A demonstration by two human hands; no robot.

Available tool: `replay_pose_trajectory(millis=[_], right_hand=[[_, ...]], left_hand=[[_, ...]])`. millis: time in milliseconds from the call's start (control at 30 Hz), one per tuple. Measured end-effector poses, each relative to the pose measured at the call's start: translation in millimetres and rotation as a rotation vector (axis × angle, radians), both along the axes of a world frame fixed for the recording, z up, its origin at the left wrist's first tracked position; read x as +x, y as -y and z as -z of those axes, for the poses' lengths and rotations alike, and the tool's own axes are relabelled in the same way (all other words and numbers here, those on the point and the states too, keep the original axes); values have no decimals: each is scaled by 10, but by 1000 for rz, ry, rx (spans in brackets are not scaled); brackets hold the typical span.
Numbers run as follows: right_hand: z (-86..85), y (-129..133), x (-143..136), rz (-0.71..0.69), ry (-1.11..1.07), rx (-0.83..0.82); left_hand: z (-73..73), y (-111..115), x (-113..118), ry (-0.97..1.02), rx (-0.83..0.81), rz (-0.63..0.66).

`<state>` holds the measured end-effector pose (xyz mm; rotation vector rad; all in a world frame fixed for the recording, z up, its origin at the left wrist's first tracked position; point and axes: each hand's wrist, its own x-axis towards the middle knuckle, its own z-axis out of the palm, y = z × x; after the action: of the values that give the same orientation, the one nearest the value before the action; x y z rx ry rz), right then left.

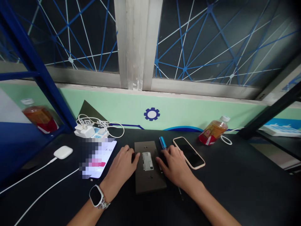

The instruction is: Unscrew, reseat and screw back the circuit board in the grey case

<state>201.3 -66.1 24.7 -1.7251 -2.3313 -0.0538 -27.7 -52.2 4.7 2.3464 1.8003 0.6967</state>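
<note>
Left hand (123,164): spreading thumb wide, touching box (147,182)
Right hand (175,164): spreading thumb wide, partly covering pen (162,142)
Box: lying flat on bench (216,191), lower centre of frame

Seen from the wearer's head, facing forward and down: left hand (122,164) and right hand (175,164) near at lower centre, black desk (235,175) beneath, window (199,40) beyond across the top

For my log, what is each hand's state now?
Left hand: open, at the left side of the box.
Right hand: open, at its right side.
</note>
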Motion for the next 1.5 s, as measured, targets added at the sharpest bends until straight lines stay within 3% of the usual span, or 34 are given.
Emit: replay_pose_trajectory(millis=[167, 300, 400, 533, 633, 767, 867, 967, 1067, 1133, 1233, 1300, 1433, 1500], right_hand=[[75, 14, -65, -156, -256, -139], [-12, -18, -56, -218, -678, -201], [-65, -23, -34, -223, -942, -207], [-27, -5, 25, -284, -913, -61], [35, -18, 88, -458, -792, 134], [83, -42, 141, -694, -774, 184], [84, -20, 119, -744, -726, 155], [73, -7, 59, -616, -677, 174], [58, -42, 23, -304, -821, 193], [39, -69, 28, -154, -966, 26], [-4, -63, 48, -147, -1013, -472], [-31, -36, 53, -193, -995, -662], [-71, -32, 90, -190, -980, -706], [-106, -70, 154, -148, -1014, -677]], left_hand=[[-27, 32, 68, 53, 47, -5], [-228, 74, 69, 253, 104, -27], [-389, 106, 32, 499, 165, 49], [-470, 99, -28, 806, 172, 62], [-439, 37, -65, 981, -141, -10], [-351, -27, -76, 1242, -712, -26], [-282, -12, -63, 1346, -827, 40], [-224, 2, -68, 1352, -752, 27], [-187, -13, -89, 1336, -673, -10], [-177, -23, -90, 1326, -645, -2], [-185, -16, -56, 1317, -643, 27], [-201, -3, -24, 1305, -651, 60], [-233, -5, -15, 1288, -660, 122], [-242, -29, -58, 1300, -643, 94]])
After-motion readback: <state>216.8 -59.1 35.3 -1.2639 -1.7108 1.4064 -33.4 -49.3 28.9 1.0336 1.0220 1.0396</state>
